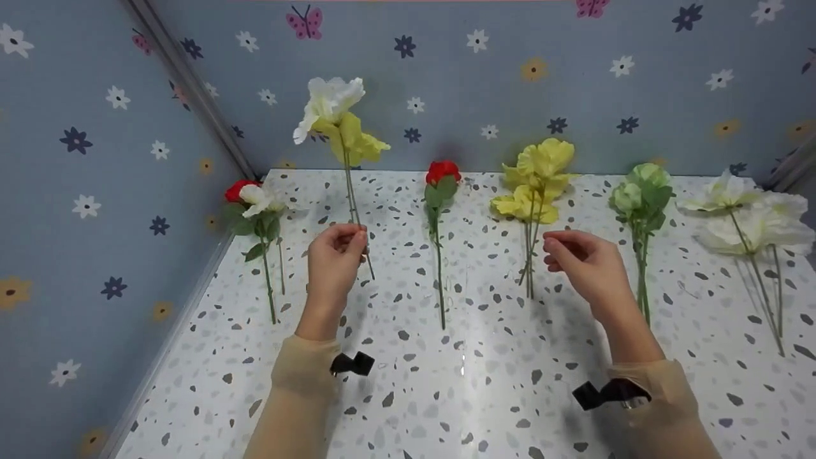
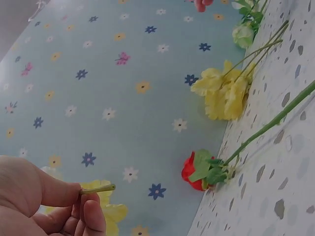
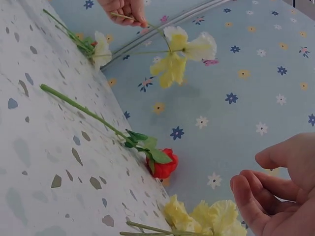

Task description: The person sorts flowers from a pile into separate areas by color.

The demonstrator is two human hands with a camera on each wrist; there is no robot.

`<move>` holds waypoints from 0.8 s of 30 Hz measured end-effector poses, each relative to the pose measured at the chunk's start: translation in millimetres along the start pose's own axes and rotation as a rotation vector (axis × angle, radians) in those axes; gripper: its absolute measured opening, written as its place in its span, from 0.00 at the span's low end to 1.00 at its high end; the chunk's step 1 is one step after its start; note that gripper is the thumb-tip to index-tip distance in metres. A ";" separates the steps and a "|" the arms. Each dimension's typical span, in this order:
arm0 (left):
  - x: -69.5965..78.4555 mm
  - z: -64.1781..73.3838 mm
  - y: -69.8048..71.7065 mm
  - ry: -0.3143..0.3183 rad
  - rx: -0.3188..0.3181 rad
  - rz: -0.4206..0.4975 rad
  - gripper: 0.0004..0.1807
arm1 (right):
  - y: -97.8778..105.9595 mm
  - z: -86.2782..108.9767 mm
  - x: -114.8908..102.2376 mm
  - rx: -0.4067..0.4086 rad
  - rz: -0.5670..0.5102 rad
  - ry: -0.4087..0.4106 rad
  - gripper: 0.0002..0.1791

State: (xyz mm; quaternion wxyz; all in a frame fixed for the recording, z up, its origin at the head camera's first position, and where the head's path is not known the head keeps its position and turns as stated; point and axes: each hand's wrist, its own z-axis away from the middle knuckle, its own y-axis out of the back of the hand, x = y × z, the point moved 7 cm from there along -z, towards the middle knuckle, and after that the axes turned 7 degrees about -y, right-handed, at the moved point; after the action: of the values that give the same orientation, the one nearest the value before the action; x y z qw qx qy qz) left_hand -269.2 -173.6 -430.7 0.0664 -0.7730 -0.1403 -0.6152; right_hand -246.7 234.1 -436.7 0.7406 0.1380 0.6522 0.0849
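Note:
My left hand [image 1: 333,264] pinches the thin stems of a white flower [image 1: 333,99] and a yellow flower [image 1: 358,141] between thumb and fingers. Both blooms stand up above the hand against the wall, clear of the table; one stem end [image 2: 101,189] pokes out past the fingertips in the left wrist view. My right hand [image 1: 590,264] holds nothing, its fingers loosely bent and the thumb apart from them in the right wrist view. It hovers just right of the stems of several yellow flowers [image 1: 542,166] lying on the table.
On the speckled white table [image 1: 395,382], a red rose [image 1: 443,173] lies between the hands. A red rose with a white flower [image 1: 261,199] lies at left. Pale green roses [image 1: 647,178] and white flowers [image 1: 758,220] lie at right. Patterned walls [image 1: 446,76] border the back and left.

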 end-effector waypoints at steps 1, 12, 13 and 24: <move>-0.6 1.3 -2.7 0.003 -0.004 0.005 0.04 | -0.8 1.6 0.0 -0.007 -0.008 0.002 0.23; -35.5 -10.5 30.7 0.180 0.143 0.163 0.12 | -4.4 7.5 4.9 -0.051 0.012 0.005 0.24; -38.8 -10.9 33.2 0.205 0.153 0.186 0.12 | -4.2 7.4 5.6 -0.053 0.015 0.005 0.24; -61.5 -10.1 8.3 0.366 0.143 0.597 0.05 | -5.0 3.9 13.5 -0.058 0.018 -0.042 0.23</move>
State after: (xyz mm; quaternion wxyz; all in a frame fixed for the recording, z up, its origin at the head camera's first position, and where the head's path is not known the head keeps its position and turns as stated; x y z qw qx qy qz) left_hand -288.6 -192.5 -487.4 0.3211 -0.6502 0.0633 -0.6857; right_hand -241.3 233.1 -450.5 0.7570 0.1241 0.6324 0.1076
